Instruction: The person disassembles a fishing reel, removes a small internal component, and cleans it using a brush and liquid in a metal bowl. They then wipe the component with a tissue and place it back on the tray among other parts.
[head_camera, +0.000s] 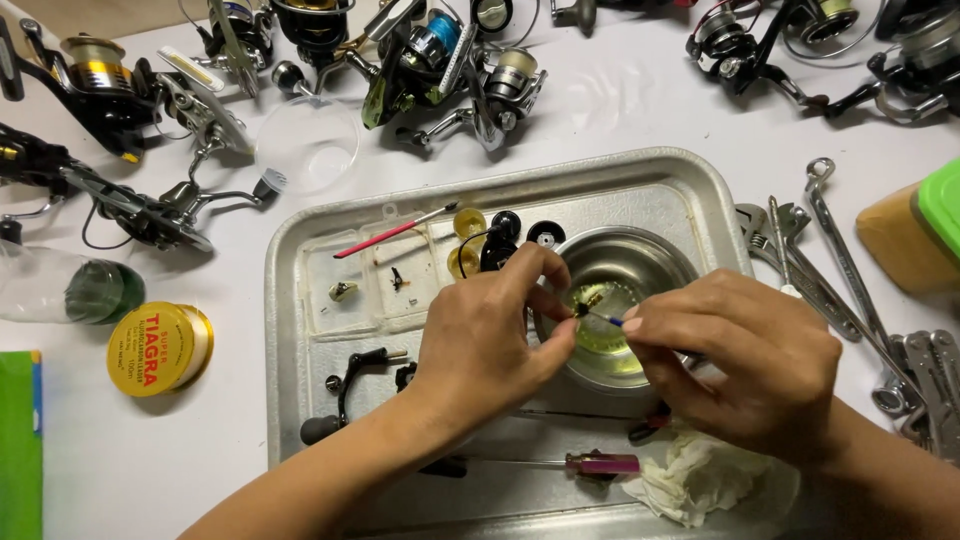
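**Small part and brush held over the bowl**

The left hand (490, 340) comes in from the lower left and pinches a small dark part (583, 303) between thumb and fingertips. The part sits at the hand's right edge, above the steel bowl (655, 250), which holds a yellowish liquid. The bowl rests in the metal tray (300, 300) on the bench (200, 440).

The right hand (740, 365) comes in from the lower right, fingers closed around a thin brush (606, 319). Only the blue tip shows. Its long axis runs nearly level, rising slightly toward the left, and the tip touches the part.

The part therefore lies directly left of the right hand and between both hands. The left hand is the nearer, being in contact. A white rag (700, 480) lies in the tray below the right hand; wrenches (800, 260) lie on the bench to the right.
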